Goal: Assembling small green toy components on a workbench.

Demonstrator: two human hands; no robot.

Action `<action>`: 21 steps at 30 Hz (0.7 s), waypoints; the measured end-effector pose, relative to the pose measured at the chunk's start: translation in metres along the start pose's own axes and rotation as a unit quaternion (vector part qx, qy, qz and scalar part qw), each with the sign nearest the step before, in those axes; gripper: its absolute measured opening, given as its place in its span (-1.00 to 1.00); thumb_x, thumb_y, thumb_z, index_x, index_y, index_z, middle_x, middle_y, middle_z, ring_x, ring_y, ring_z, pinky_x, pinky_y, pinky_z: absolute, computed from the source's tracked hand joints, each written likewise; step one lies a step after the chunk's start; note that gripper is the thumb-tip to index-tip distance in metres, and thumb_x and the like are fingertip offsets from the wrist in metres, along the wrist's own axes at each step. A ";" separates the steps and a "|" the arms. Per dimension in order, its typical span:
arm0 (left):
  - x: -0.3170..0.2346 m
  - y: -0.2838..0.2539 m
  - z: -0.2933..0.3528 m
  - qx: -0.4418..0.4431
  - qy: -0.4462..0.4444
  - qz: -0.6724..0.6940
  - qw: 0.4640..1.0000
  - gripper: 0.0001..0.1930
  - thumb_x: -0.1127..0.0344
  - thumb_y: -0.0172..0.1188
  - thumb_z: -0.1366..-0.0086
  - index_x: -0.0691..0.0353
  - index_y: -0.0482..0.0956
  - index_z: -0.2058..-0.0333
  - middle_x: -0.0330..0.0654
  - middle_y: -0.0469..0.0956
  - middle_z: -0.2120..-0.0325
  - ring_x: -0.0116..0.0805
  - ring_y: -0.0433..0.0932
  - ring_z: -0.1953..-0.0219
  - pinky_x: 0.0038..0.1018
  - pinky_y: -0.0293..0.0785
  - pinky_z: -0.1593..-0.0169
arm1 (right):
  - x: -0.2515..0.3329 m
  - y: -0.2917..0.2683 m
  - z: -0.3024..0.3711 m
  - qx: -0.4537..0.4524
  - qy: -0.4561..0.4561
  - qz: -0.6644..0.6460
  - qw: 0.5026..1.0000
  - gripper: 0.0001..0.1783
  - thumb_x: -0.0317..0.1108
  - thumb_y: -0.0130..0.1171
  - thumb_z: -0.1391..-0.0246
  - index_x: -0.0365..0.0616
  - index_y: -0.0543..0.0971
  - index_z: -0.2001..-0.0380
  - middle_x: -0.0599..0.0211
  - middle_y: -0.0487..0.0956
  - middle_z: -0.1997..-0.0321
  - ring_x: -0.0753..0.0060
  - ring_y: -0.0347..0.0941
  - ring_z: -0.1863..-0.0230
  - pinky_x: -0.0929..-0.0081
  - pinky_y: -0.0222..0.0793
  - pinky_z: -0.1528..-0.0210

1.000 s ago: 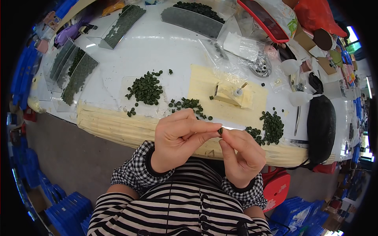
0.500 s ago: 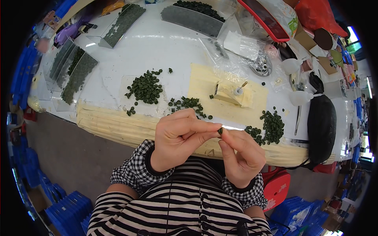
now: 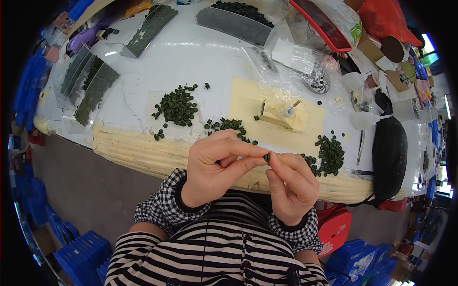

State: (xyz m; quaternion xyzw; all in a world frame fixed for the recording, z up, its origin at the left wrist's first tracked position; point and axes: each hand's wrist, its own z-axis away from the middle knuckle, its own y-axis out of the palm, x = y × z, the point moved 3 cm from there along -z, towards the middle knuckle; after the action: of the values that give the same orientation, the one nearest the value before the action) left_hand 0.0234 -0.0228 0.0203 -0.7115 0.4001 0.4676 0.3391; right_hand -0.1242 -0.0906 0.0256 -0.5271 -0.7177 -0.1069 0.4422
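My left hand [image 3: 212,162] pinches a small dark green round piece [image 3: 266,157] between thumb and forefinger, just over the table's near edge. From the other side my right hand [image 3: 295,183], its fingers closed, meets the same piece with its fingertips. Fingers cover most of it, so its exact kind is unclear. Beyond my left hand lies a loose row of similar green pieces [image 3: 228,126], partly hidden by the hand. A larger heap of green pieces [image 3: 175,107] is farther left, and another pile [image 3: 330,155] lies to the right of my right hand.
A small block with an upright pin [image 3: 281,114] stands on a yellowish sheet [image 3: 243,97]. Clear trays [image 3: 234,25] of green pieces line the back and left. On the right are a red-edged phone [image 3: 324,26], plastic bags, tweezers [image 3: 361,145] and a black cushion-like object [image 3: 390,152].
My right hand has shifted very slightly left and up. The green piece has turned a little between the fingertips and shows more. My left hand has hardly moved.
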 end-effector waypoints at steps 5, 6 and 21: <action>0.002 0.000 0.000 0.004 0.029 0.000 1.000 -0.76 0.52 0.36 -0.01 0.20 0.69 0.27 -0.40 0.25 0.72 -0.62 0.17 0.64 -0.64 0.06 0.57 | 0.001 0.000 0.000 0.008 -0.008 0.002 1.000 -0.61 -0.67 0.28 0.18 -0.27 0.62 0.17 0.23 0.58 0.38 0.38 0.48 0.42 0.55 0.37 0.36; 0.002 0.000 0.001 0.006 0.032 -0.003 0.999 -0.75 0.52 0.36 -0.01 0.20 0.69 0.27 -0.40 0.25 0.72 -0.61 0.18 0.64 -0.64 0.06 0.57 | 0.001 0.000 -0.001 0.009 -0.009 0.003 1.000 -0.61 -0.67 0.28 0.18 -0.27 0.62 0.17 0.23 0.58 0.38 0.37 0.48 0.42 0.55 0.37 0.37; 0.001 -0.001 0.001 0.012 0.016 -0.009 1.000 -0.77 0.52 0.39 0.03 0.21 0.70 0.32 -0.41 0.35 0.70 -0.63 0.18 0.63 -0.65 0.05 0.56 | 0.003 0.000 -0.001 0.017 -0.007 0.007 1.000 -0.62 -0.68 0.28 0.19 -0.26 0.63 0.19 0.21 0.59 0.35 0.36 0.50 0.41 0.55 0.40 0.36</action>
State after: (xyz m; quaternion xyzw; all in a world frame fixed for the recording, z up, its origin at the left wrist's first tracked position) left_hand 0.0242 -0.0214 0.0193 -0.7182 0.4045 0.4489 0.3451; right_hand -0.1243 -0.0893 0.0280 -0.5252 -0.7188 -0.0878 0.4470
